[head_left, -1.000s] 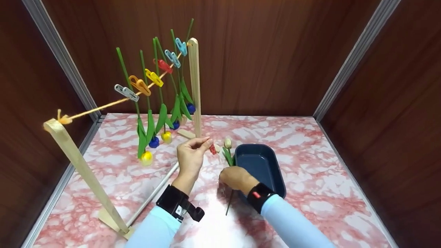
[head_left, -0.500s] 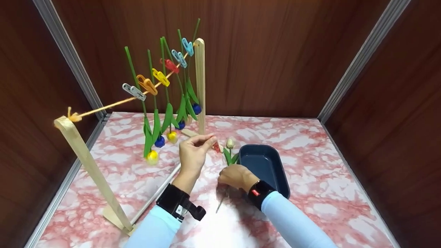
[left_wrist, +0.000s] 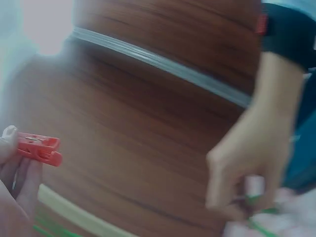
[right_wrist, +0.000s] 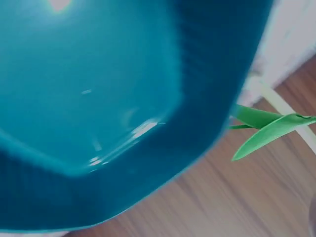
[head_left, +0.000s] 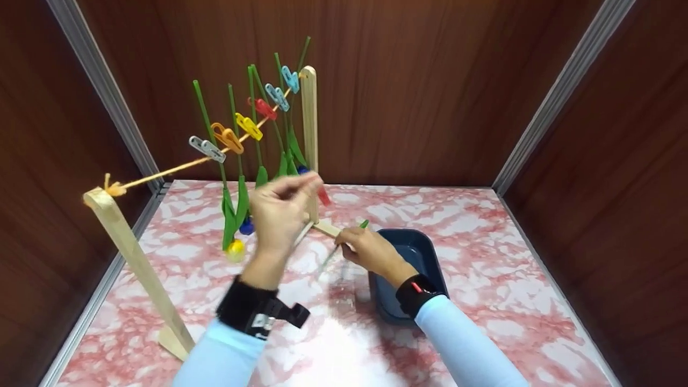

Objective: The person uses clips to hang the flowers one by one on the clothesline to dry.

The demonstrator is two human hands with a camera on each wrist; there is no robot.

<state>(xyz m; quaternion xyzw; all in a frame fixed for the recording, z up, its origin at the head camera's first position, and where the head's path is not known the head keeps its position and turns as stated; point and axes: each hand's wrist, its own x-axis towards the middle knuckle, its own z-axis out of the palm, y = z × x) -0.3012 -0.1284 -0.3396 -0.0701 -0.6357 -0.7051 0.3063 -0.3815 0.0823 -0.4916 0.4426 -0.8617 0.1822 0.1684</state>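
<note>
My left hand [head_left: 282, 215], blurred, is raised before the hanging flowers. Its thumb and fingers pinch the handle end of a red clothespin [left_wrist: 40, 148], which points away from the fingertips. Lower and to the right, my right hand [head_left: 373, 252] grips an artificial tulip by its stem [head_left: 330, 257] over the left rim of a dark blue tub [head_left: 438, 269]. The tulip's green leaves [right_wrist: 269, 129] show in the right wrist view, while its bloom is hidden in the head view. From a yellow cord [head_left: 172, 171], several tulips hang bloom-down by clothespins, one of them grey [head_left: 207, 149].
Two wooden posts carry the cord, a near one [head_left: 140, 274] at left and a far one [head_left: 310, 123]. The far post's wooden foot [head_left: 325, 228] lies just beyond my right hand. Brown panels [head_left: 408, 97] enclose the marbled tabletop [head_left: 484, 322].
My left hand has risen and moved slightly left with the red clothespin. The right hand has lifted the tulip a little away from me, and the stem has tilted.
</note>
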